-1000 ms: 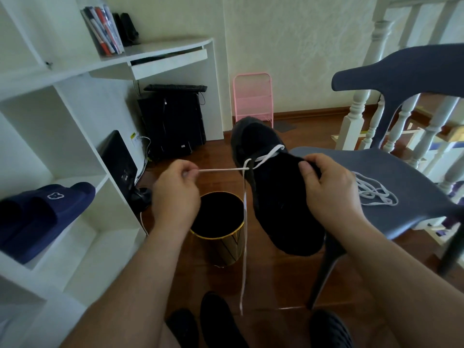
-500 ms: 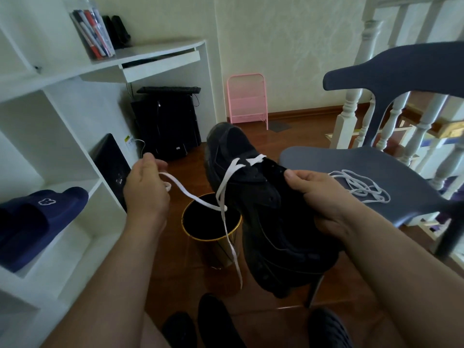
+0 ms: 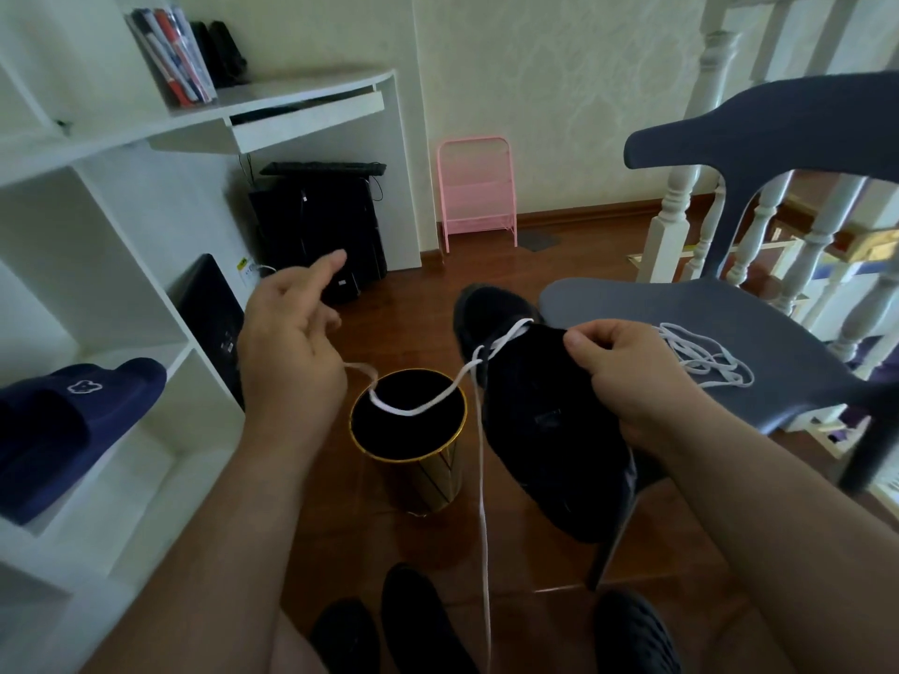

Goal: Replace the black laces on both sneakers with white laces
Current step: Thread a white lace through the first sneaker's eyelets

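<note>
Over the last second the left hand [image 3: 287, 342] had stopped pulling the white lace [image 3: 418, 406] taut; the lace now sagged over the gold-rimmed bin [image 3: 413, 459], trailing from that hand's grip, forefinger extended. The right hand [image 3: 627, 372] pinched the black sneaker [image 3: 549, 430] at frame centre. Only the toe eyelets looked threaded; a spare white lace [image 3: 705, 357] lay on the chair seat [image 3: 632, 304].

Left side: closed off by the white shelf unit [image 3: 121, 294], a blue slipper [image 3: 63, 425] lying in it.
Centre floor: taken up by the gold bin [image 3: 413, 459], a slack white lace [image 3: 423, 406] draped above its mouth.
Right side: blocked by the grey chair [image 3: 729, 333].
Far floor: bare wood is seen before the pink rack [image 3: 476, 192].
</note>
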Available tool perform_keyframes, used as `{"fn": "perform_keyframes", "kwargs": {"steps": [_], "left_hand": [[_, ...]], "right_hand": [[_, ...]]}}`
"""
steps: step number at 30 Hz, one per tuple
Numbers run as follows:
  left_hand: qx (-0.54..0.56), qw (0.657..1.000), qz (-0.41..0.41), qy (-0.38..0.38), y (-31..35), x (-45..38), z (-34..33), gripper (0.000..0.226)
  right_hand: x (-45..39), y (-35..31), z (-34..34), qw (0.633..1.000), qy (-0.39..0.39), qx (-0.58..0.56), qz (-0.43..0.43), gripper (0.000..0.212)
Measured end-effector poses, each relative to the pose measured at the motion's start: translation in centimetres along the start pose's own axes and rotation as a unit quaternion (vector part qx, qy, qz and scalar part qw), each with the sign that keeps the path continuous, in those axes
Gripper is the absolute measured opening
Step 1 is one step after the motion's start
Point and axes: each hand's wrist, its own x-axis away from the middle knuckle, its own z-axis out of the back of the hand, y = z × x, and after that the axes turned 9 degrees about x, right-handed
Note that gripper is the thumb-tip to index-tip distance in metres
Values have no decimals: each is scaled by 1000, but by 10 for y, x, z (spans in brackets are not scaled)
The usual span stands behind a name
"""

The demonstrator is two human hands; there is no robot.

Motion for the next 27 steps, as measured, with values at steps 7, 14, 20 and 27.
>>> {"fn": "perform_keyframes", "kwargs": {"steps": [7, 14, 20, 27], "left_hand": [[236, 963, 120, -51, 35, 17, -22, 45], [125, 975, 68, -171, 57, 38, -49, 39], [57, 978, 62, -193, 53, 38, -53, 55], [65, 983, 62, -161, 52, 40, -55, 49]], "right_hand": [[3, 3, -1, 998, 4, 56, 33, 19], [18, -4, -23, 956, -208, -185, -95, 27], [23, -9, -23, 941, -233, -227, -99, 30], [28, -13, -18, 940, -238, -226, -90, 30]]}}
